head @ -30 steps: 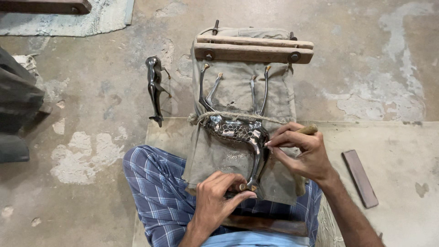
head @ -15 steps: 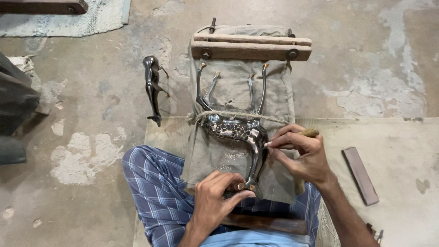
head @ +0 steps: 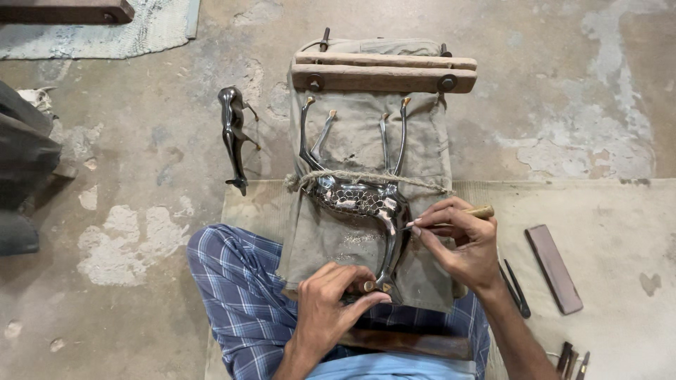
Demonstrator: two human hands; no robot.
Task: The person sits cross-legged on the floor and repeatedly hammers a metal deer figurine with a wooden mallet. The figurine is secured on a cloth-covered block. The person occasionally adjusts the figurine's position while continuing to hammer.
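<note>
The right hand [head: 461, 243] pinches a wooden-handled engraving tool [head: 458, 217], its tip against the neck of a shiny metal deer figurine [head: 362, 200]. The left hand [head: 334, 299] closes over the figurine's head end, steadying it. The figurine lies on its side, bound by rope [head: 366, 178] to a canvas-covered work board [head: 366, 141]. A second dark figurine [head: 234, 137] lies on the concrete floor [head: 141, 176] nearby.
</note>
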